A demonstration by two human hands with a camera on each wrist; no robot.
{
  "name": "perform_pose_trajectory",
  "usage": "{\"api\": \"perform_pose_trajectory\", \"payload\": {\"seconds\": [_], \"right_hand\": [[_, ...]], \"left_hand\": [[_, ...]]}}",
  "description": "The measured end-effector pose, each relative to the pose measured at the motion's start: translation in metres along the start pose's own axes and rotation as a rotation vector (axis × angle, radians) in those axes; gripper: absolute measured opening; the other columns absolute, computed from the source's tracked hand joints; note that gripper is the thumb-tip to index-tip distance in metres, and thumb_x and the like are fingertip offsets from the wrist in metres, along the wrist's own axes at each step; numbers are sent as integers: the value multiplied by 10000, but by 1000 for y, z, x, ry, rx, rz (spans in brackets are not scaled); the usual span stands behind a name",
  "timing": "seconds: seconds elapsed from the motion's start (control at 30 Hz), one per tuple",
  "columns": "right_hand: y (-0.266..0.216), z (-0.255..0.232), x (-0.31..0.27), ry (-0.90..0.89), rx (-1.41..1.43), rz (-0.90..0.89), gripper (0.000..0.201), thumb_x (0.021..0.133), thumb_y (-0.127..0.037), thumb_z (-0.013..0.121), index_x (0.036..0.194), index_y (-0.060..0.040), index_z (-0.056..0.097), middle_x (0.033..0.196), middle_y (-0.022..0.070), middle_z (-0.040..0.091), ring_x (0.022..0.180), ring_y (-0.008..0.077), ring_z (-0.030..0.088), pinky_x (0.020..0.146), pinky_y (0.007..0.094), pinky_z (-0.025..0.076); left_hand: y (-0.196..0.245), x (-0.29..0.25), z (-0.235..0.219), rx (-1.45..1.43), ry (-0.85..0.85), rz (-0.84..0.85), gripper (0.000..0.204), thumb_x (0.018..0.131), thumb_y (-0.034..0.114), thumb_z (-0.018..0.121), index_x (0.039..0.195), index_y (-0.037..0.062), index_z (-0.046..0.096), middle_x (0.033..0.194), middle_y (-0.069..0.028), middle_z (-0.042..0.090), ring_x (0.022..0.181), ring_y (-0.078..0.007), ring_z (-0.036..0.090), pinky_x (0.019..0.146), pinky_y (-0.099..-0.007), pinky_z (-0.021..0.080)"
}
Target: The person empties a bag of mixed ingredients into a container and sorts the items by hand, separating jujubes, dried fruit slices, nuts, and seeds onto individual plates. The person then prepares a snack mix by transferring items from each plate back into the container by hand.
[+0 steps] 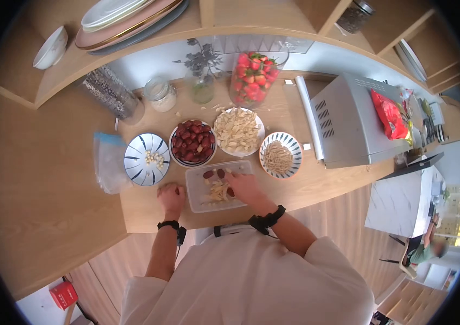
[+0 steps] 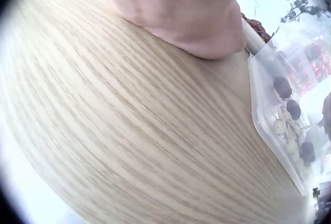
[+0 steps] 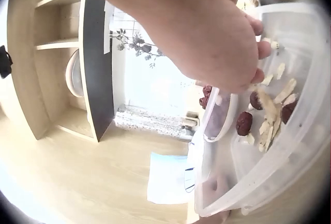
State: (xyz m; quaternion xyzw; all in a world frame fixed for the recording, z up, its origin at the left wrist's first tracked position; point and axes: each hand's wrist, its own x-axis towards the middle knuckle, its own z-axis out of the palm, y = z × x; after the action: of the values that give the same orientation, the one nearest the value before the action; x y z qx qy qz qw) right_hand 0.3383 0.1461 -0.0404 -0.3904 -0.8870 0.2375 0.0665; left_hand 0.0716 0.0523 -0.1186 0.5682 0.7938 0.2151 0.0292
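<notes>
Container (dates inside) sits near four dishes.

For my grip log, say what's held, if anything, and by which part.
Cannot be told: neither the right hand, over the container, nor the left hand shows a clear grip.

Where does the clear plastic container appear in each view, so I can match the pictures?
Head: container just below centre, right hand over it.
Left wrist: container at the right, cut off by the edge.
Right wrist: container fills much of the right side.
Shared landmark: leafy sprig, top centre; upper right; upper left, respectively.
</notes>
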Motion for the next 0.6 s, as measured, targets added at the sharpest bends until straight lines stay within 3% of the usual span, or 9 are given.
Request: {"api": "perform_pose_trajectory", "payload": {"seconds": [0.1, 0.2, 0.27, 0.3, 0.5, 0.6], "right_hand": [[0, -3, -1, 51, -105, 108, 320, 787, -142, 667, 1070, -68, 538, 990, 123, 658, 819, 350, 679, 687, 462, 542], [4, -13, -9, -25, -75, 172, 230, 825, -129, 633, 1040, -98, 556, 1005, 119, 644, 867, 346, 667, 721, 450, 531], [7, -21, -18, 24, 67, 9, 260, 848, -198, 635, 1049, -57, 551, 1003, 149, 652, 839, 362, 670, 704, 479, 538], [6, -31, -22, 35, 71, 29, 260, 848, -198, 635, 1049, -57, 551, 1003, 149, 652, 839, 362, 670, 704, 479, 538], [34, -82, -54, 115, 143, 270, 219, 882, -237, 622, 1030, -77, 597, 933, 155, 662, 839, 377, 659, 711, 484, 524], [65, -86, -68, 247, 123, 408, 169, 855, -220, 656, 975, -107, 619, 918, 115, 678, 816, 343, 666, 687, 447, 538]], "left_hand": [[0, 0, 2, 9, 32, 9, 211, 777, 187, 583, 598, 88, 529, 657, -81, 584, 700, -310, 578, 751, -455, 430], [-1, -2, -1, -11, -12, -17, 214, 777, 182, 587, 596, 89, 521, 647, -81, 572, 688, -312, 566, 740, -455, 419], [-3, -4, 0, -16, 13, 16, 215, 777, 180, 592, 595, 89, 522, 641, -82, 568, 681, -312, 564, 734, -453, 416], [-4, -3, 0, -21, 32, 32, 216, 777, 178, 596, 594, 88, 522, 635, -82, 564, 673, -313, 561, 729, -451, 414], [-3, -2, 2, -13, 2, 0, 229, 778, 179, 605, 588, 84, 522, 621, -85, 556, 635, -319, 547, 715, -450, 410], [-3, -2, 1, -17, -1, 14, 220, 773, 173, 608, 588, 84, 527, 622, -86, 556, 629, -321, 543, 710, -446, 410]]}}
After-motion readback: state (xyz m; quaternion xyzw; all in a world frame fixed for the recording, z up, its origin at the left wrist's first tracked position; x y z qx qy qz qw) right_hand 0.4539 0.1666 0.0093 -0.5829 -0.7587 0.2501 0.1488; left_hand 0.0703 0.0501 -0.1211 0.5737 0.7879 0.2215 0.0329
